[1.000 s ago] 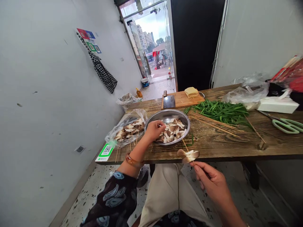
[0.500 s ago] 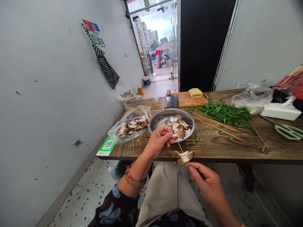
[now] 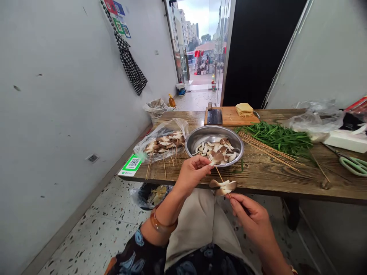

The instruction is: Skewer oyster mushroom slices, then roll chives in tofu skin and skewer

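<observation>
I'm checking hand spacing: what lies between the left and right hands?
The head view shows a skewer bearing mushroom pieces between the left hand and right hand.

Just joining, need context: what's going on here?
The person's right hand grips a skewer with mushroom pieces threaded on it, just off the table's near edge. The left hand pinches another piece by the skewer's far end; whether it touches the tip is hard to tell. A bowl just beyond holds more mushrooms. To its left, loaded skewers lie in a bag; to its right are bare skewers and greens.
</observation>
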The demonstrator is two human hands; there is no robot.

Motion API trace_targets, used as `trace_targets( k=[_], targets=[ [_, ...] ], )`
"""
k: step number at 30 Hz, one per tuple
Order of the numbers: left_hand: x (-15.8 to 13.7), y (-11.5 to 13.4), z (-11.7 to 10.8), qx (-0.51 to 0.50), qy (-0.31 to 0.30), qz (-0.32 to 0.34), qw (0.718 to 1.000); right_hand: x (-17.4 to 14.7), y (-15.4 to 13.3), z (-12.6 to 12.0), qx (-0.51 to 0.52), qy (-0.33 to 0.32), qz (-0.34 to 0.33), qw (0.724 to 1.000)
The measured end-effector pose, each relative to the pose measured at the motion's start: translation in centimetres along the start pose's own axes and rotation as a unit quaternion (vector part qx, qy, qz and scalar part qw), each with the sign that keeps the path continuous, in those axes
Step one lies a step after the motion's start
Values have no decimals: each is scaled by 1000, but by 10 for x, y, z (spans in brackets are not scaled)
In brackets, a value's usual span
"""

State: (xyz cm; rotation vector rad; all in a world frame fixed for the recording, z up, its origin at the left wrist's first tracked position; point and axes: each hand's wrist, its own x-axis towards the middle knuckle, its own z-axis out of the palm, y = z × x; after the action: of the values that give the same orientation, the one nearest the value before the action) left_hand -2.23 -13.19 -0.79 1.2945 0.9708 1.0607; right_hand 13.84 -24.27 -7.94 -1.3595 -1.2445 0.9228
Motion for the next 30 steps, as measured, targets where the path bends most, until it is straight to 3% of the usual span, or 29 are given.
trace_targets(
  k=[4,16,30],
  targets=[
    [0,0,-3,20,18,15,1000,-1,1,0,-28,7,-7,1000],
    [-2,3,-5,54,-24,37,998,0,-1,-2,-51,5,-25,998],
    [-2,6,-11,137,-124,65,981,-2,4,-7,-23,-15,-12,1000]
  ],
)
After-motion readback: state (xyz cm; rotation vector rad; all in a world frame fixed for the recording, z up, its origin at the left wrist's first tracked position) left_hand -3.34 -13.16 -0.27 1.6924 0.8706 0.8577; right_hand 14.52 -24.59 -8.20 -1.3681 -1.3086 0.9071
